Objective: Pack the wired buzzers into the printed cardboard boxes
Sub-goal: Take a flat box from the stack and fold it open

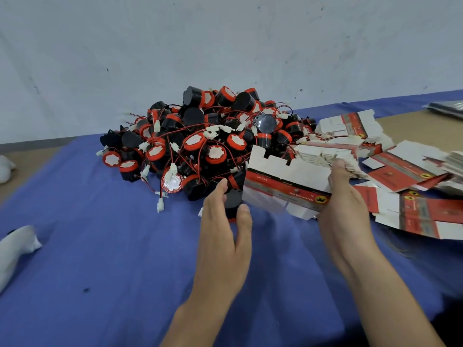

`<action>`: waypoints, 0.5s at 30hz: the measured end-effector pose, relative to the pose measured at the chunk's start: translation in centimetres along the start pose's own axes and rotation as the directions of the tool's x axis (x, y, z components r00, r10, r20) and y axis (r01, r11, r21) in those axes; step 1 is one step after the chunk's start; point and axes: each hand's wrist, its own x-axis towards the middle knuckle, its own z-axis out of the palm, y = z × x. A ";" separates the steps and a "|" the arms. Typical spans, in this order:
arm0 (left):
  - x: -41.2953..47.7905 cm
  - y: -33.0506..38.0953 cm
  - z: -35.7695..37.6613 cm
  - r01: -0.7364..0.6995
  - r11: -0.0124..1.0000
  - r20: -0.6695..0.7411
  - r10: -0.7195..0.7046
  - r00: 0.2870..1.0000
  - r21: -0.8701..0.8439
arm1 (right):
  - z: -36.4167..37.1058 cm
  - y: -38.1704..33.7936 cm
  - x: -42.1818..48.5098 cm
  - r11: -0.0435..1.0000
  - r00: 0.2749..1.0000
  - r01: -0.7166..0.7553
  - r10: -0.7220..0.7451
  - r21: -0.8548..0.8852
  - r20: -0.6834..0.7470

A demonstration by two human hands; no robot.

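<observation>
head view, centre of frame: left hand [225,229] curls finger and thumb round a black cylindrical buzzer with a red band [233,205] at the near edge of the tangled pile of red-and-black wired buzzers [200,139]. right hand [344,204] clamps one end of a half-opened red-and-white printed cardboard box [288,187] just beside it. risks: wires may snag the pile and drag neighbours, or the limp box may buckle. flat box stacks [350,136] crowd the right, on the blue cloth [112,246].
</observation>
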 end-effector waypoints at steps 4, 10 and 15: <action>-0.2 0.8 0.0 -0.033 0.999 0.030 0.034 0.999 -0.031 | 0.2 -0.1 -0.1 0.995 0.994 -0.041 0.033 0.086 0.102; -0.1 1.0 -0.5 -0.037 0.999 -0.029 0.037 0.999 -0.016 | 1.8 1.2 -1.3 0.996 0.994 0.048 -0.040 -0.077 0.102; -0.4 1.3 -1.0 -0.027 1.000 -0.023 0.027 0.999 -0.012 | 3.3 1.7 -3.1 0.958 0.949 0.254 -0.220 -0.131 0.228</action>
